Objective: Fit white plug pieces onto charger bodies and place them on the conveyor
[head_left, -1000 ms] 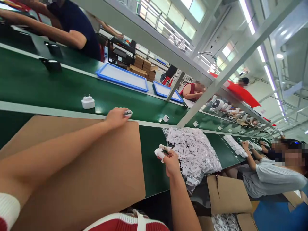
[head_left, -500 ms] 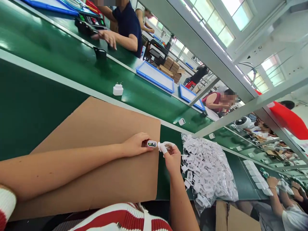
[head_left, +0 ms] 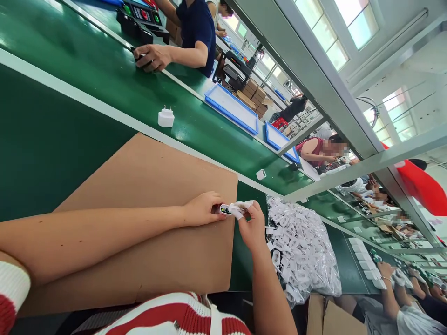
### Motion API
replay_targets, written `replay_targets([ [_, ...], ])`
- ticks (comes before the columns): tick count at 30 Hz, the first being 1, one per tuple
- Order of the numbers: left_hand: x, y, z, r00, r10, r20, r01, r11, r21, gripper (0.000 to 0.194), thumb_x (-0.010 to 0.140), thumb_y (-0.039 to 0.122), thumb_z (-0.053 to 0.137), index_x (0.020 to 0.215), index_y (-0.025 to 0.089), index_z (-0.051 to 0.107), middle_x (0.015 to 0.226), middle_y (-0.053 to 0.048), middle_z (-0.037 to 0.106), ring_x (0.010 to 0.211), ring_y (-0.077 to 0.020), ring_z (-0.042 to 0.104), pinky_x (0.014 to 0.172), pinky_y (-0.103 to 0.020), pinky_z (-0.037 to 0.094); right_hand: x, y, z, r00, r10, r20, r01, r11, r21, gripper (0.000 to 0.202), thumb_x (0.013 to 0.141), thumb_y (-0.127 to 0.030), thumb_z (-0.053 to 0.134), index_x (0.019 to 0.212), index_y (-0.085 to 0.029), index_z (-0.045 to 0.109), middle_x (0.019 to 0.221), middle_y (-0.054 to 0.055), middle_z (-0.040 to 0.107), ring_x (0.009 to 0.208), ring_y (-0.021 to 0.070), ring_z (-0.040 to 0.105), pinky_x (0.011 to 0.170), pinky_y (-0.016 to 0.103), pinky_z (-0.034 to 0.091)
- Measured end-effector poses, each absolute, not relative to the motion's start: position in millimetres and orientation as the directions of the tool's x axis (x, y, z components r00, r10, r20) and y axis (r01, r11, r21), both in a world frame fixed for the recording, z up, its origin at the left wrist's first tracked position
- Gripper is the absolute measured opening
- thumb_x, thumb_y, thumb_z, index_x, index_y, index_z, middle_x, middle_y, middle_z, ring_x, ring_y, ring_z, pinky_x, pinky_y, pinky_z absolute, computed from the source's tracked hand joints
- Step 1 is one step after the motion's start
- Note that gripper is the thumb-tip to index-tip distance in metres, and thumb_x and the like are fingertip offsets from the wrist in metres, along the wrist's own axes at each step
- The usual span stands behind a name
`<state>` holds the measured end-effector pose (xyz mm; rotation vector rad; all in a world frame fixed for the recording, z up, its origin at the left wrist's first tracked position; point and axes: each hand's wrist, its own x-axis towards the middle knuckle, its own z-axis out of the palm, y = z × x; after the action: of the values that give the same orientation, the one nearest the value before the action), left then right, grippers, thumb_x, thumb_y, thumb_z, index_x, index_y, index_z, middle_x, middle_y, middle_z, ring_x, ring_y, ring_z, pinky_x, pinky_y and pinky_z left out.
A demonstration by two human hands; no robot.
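Note:
A white charger housing (head_left: 224,210) is pinched in my left hand (head_left: 205,208), its open end up and coloured parts visible inside. My right hand (head_left: 253,225) wears white finger covers and has its fingers pressed together at that open end, touching the housing's rim. Whatever they may pinch is hidden or blends with the white covers. Both hands are above the right edge of a cardboard sheet (head_left: 167,177). Close to the right of my right hand lies a clear plastic bag (head_left: 303,251) heaped with white charger parts.
Beyond the cardboard, a green conveyor belt (head_left: 115,93) carries a white plug charger (head_left: 165,117) and another white housing (head_left: 261,174). Blue-rimmed trays (head_left: 232,109) line its far side. Across it, a co-worker's hand (head_left: 152,57) grips a dark object. White boxes (head_left: 366,263) stand at the right.
My right fingertips have closed in on the housing's open end, from slightly apart to touching. The co-worker's hand has come down on the dark object. Pieces on the belt have shifted left in view.

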<state>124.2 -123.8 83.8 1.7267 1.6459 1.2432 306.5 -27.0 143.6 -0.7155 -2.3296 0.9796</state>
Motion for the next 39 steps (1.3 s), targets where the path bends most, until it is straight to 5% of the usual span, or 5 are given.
replay_targets([
  [8,123,-126,87,-0.110,0.953,0.281,0.549,-0.178,0.817,0.035,0.088,0.051,0.064,0.079,0.017,0.069,0.080,-0.006,0.059,0.081,-0.0229,0.055,0.072,-0.033,0.040,289,-27,149,-0.874,0.422,0.240,0.292,0.852,-0.434,0.025,0.079,-0.006,0.051,0.086,-0.020,0.070,0.087,0.003,0.053,0.076,0.0163,0.054,0.066,0.028,0.045],
  [17,123,-124,82,-0.121,0.946,0.300,0.558,-0.185,0.809,0.033,0.087,0.049,0.067,0.076,0.018,0.068,0.078,-0.005,0.059,0.078,-0.0218,0.055,0.069,-0.032,0.039,290,-28,150,-0.886,0.404,0.229,0.298,0.873,-0.386,0.022,0.075,-0.004,0.049,0.081,-0.020,0.063,0.086,0.002,0.050,0.072,0.0152,0.051,0.061,0.025,0.040],
  [26,123,-122,80,-0.114,0.943,0.313,0.550,-0.203,0.810,0.036,0.089,0.052,0.064,0.076,0.019,0.066,0.077,-0.004,0.057,0.078,-0.0213,0.055,0.069,-0.031,0.040,278,-34,155,-0.851,0.518,0.087,0.512,0.855,-0.079,0.019,0.073,-0.003,0.054,0.073,-0.021,0.060,0.087,0.002,0.055,0.079,0.0164,0.051,0.060,0.027,0.030],
  [35,128,-118,95,-0.179,0.966,0.184,0.530,-0.063,0.845,0.040,0.080,0.059,0.066,0.088,0.021,0.073,0.088,-0.005,0.070,0.084,-0.0245,0.064,0.074,-0.033,0.050,327,-44,129,-0.637,0.680,0.363,0.561,0.732,-0.387,0.037,0.089,-0.022,0.063,0.127,-0.023,0.063,0.108,0.008,0.063,0.093,0.0228,0.057,0.078,0.032,0.046],
  [39,99,-94,115,-0.436,0.898,0.054,0.433,0.157,0.888,0.042,0.075,0.054,0.071,0.100,0.021,0.074,0.099,-0.004,0.075,0.091,-0.0264,0.068,0.080,-0.032,0.052,381,-26,130,-0.414,0.831,0.372,0.825,0.515,-0.233,0.027,0.091,-0.025,0.063,0.117,-0.017,0.067,0.108,0.017,0.065,0.102,0.0333,0.057,0.085,0.043,0.043],
])
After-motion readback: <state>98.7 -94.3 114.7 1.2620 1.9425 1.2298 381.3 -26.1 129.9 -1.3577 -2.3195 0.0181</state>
